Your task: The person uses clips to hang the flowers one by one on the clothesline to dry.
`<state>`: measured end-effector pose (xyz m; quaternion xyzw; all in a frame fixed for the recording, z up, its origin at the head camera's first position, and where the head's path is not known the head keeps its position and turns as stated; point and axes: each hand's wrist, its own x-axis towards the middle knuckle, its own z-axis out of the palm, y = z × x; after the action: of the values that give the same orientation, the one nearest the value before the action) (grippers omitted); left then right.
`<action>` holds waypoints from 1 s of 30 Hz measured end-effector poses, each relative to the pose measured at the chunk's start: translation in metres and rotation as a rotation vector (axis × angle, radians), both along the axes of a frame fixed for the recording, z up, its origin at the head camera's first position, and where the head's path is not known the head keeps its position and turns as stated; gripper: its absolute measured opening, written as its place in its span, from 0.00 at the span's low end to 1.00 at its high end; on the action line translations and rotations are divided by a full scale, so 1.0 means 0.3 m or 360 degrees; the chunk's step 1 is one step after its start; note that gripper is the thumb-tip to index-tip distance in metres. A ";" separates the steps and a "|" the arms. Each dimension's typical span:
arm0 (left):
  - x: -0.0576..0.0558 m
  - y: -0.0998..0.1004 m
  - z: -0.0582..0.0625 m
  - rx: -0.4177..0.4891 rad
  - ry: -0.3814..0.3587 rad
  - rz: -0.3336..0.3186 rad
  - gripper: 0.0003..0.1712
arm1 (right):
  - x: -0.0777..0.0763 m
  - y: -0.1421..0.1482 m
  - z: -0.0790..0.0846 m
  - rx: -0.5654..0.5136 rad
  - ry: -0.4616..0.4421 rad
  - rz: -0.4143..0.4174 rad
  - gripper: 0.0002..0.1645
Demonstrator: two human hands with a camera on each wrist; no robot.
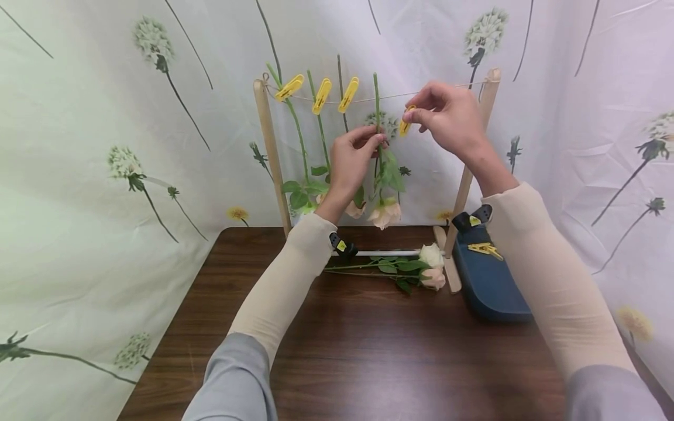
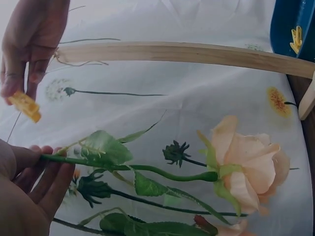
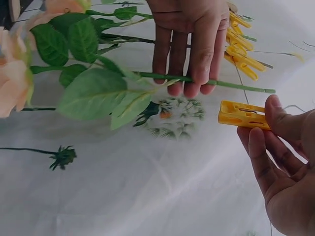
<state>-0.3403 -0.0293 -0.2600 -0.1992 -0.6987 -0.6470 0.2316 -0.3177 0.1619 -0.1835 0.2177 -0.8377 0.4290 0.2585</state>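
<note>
My left hand [image 1: 354, 161] pinches the green stem of a peach rose [image 1: 386, 214], which hangs head down beside the string [image 1: 402, 95]. In the left wrist view the rose [image 2: 251, 169] shows its leaves and pale petals. Just to the right, my right hand [image 1: 447, 120] holds a yellow clothespin [image 1: 406, 121] between thumb and fingers, apart from the stem. The right wrist view shows that clothespin [image 3: 242, 114] close to the stem [image 3: 236, 86]. Several yellow clothespins [image 1: 322, 97] fix other upside-down stems to the string on the left.
Two wooden posts [image 1: 272, 155] carry the string. Loose roses [image 1: 433, 278] lie on the brown table [image 1: 368, 351] by a white rod [image 1: 389, 253]. At the right, a blue tray [image 1: 489, 295] holds a yellow clothespin [image 1: 484, 250]. A flower-printed cloth [image 1: 174, 327] hangs behind.
</note>
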 end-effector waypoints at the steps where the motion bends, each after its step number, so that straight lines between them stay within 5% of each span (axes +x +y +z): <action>1: 0.000 0.001 0.003 -0.0010 -0.0003 0.0009 0.14 | -0.003 -0.005 0.007 -0.0008 0.0005 0.0003 0.07; 20: 0.012 0.011 0.058 -0.0225 0.0077 0.0356 0.12 | -0.058 -0.116 0.116 -0.0336 0.0049 0.0149 0.07; 30: 0.017 0.011 0.059 -0.0290 0.0114 0.0413 0.12 | -0.090 -0.154 0.121 -0.0504 -0.0079 0.0220 0.08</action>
<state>-0.3351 -0.0260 -0.2422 -0.1503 -0.7656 -0.5379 0.3191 -0.3447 0.1156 -0.1470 0.2207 -0.7488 0.5776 0.2388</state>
